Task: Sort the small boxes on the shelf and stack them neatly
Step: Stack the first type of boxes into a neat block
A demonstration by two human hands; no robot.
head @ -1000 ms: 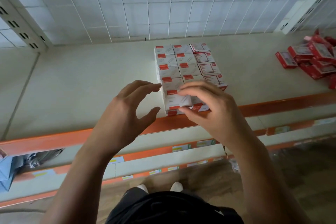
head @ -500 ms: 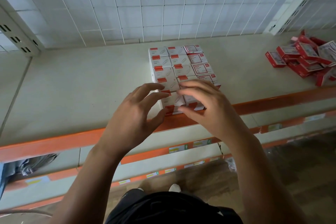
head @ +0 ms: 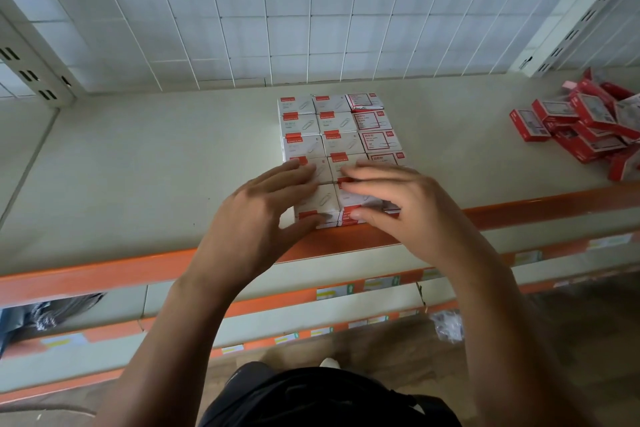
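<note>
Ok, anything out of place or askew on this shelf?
The red boxes at the far right lie in a loose heap, tilted and overlapping, unlike the white boxes in tidy rows at centre. The left hand and right hand press on its front boxes, at the orange edge.

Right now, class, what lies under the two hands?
The front boxes of the white stack, at the shelf's orange edge. The left hand and right hand hide most of their tops.
</note>
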